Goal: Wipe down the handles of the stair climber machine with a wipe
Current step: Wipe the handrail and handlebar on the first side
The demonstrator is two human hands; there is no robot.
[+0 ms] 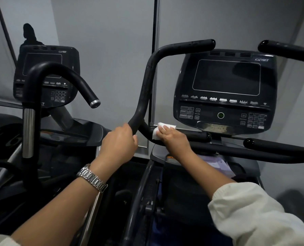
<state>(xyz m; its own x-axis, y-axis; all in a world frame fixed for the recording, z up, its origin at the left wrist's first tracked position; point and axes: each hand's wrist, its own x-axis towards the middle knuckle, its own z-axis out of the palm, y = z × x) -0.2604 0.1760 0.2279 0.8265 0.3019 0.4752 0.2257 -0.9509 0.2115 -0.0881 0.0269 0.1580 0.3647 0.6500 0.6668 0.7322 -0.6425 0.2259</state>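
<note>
Far L: neighbouring machine w/ dark console [46, 73], a hooked black grip [59, 71] in front of it and a chrome post [28, 132] below. Moving R, the left hand [119, 141] is clenched round the left handle [145, 93] of the stair climber, fingers wrapped at the low bend where the tube turns toward the console; a metal-link watch [91, 177] sits on that wrist. Just R of the bend, the white wipe [161, 129] lies on the handle's lower stretch, under the right hand [172, 137]. Its fingers are laid fairly straight over the wipe, pressing it onto the tube; thumb hidden. The hands are near each other but apart. A cream sleeve [254, 215] covers the R forearm. Behind and above the wipe is the main console [225, 89], screen dark, one green-ringed button lit. Far R: the right handle [288, 48] up top, another black bar [280, 146] lower down.
</note>
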